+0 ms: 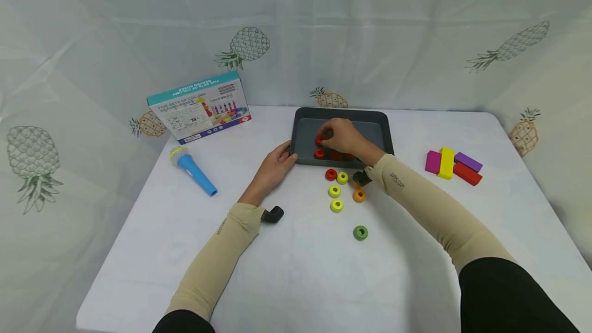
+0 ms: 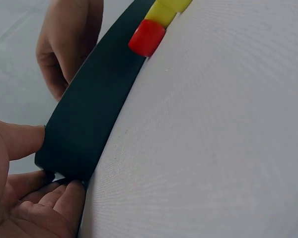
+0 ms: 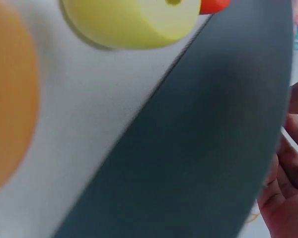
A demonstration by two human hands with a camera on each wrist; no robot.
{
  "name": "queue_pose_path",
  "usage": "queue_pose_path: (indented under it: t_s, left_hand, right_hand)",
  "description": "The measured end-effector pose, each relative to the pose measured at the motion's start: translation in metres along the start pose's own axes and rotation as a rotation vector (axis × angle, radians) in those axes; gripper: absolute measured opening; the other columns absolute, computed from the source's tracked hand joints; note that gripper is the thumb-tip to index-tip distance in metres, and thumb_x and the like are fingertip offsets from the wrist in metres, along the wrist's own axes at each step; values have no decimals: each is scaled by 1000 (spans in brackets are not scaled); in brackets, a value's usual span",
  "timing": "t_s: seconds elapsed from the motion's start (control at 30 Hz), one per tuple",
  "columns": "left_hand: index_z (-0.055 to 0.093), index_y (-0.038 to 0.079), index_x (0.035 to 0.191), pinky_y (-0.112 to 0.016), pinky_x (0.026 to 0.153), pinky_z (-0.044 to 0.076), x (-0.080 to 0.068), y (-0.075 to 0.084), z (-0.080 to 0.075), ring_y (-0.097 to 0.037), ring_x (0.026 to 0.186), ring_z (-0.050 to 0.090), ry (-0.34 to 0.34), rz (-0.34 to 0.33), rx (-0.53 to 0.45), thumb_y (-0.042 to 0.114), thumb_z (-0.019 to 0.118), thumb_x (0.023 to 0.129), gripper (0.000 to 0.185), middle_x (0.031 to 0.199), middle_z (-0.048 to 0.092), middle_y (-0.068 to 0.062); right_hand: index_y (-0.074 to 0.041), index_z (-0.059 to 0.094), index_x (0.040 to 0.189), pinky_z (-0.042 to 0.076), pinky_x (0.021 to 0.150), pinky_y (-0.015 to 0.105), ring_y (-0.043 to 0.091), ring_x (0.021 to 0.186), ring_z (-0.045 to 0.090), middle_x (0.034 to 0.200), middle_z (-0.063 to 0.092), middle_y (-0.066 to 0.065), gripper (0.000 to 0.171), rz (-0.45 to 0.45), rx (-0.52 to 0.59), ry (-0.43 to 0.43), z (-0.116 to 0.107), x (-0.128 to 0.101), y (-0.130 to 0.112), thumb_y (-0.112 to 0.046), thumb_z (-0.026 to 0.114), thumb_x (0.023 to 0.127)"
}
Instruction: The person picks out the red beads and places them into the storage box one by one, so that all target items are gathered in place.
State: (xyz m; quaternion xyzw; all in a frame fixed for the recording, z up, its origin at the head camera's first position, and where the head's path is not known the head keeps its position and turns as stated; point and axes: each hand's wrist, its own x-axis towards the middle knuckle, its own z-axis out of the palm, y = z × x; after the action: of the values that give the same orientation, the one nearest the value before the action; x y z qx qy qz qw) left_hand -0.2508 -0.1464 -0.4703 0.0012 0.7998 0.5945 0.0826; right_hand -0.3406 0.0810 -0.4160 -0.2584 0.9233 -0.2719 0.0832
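At the front left corner of a dark grey tray (image 1: 297,126), my left hand (image 1: 273,169) pinches the rim. In the left wrist view its thumb lies against the tray wall (image 2: 89,114), with the fingers curled at the corner. My right hand (image 1: 343,136) reaches over the tray and pinches a red bead (image 1: 319,141) at its fingertips. Several red beads (image 1: 319,153) lie in a row along the tray's front side, partly shaded by that hand. Just outside the tray are a red bead (image 1: 331,174), yellow beads (image 1: 335,191) and orange beads (image 1: 359,196).
A green bead (image 1: 360,233) sits nearer the table's front. To the left lie a blue toy microphone (image 1: 196,173) and a printed box (image 1: 203,109) leaning at the back. Coloured blocks (image 1: 446,163) stand together at right. Patterned cloth (image 1: 407,55) hangs behind the table.
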Motion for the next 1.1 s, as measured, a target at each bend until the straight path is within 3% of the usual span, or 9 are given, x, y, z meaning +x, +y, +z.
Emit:
queue_pose_path:
  t_s: [0.13, 0.37, 0.6, 0.83, 1.1]
  left_hand:
    - [37, 20, 158, -37, 120, 37, 1, 1, 1, -18, 144, 47, -3, 3, 5, 32, 58, 104, 59, 156, 48, -9]
    - [38, 21, 158, -37, 120, 38, 4, 1, 1, -17, 144, 47, -2, 7, 18, 33, 58, 104, 59, 157, 47, -7]
    - [35, 21, 159, -38, 122, 35, 4, 3, 0, -17, 145, 45, -18, 28, 46, 34, 57, 104, 61, 157, 47, -7]
    - [34, 22, 159, -38, 123, 33, 4, 1, 1, -17, 146, 44, -23, 22, 51, 36, 57, 104, 61, 158, 46, -5]
    - [36, 25, 159, -40, 123, 33, -1, -2, -2, -18, 145, 46, 2, -2, 69, 38, 57, 103, 61, 156, 48, -6]
  right_hand:
    - [-2, 71, 122, 54, 96, 45, 30, 112, 63, 122, 67, 16, 33, 5, 5, -9, -7, -10, -3, -10, 73, 91]
    - [-1, 71, 121, 55, 82, 42, 29, 97, 62, 116, 68, 18, 31, -18, 15, 32, -11, -33, -7, -11, 71, 92]
    - [-3, 73, 113, 56, 85, 43, 31, 100, 65, 112, 69, 15, 24, -40, 47, 59, -11, -55, -11, -11, 74, 90]
    - [-3, 74, 111, 55, 77, 38, 29, 92, 66, 106, 71, 14, 23, -70, 44, 85, -11, -67, -12, -10, 75, 89]
    - [-4, 75, 109, 56, 83, 39, 24, 96, 65, 104, 72, 9, 21, -41, 68, 27, -2, -83, -22, -11, 75, 89]
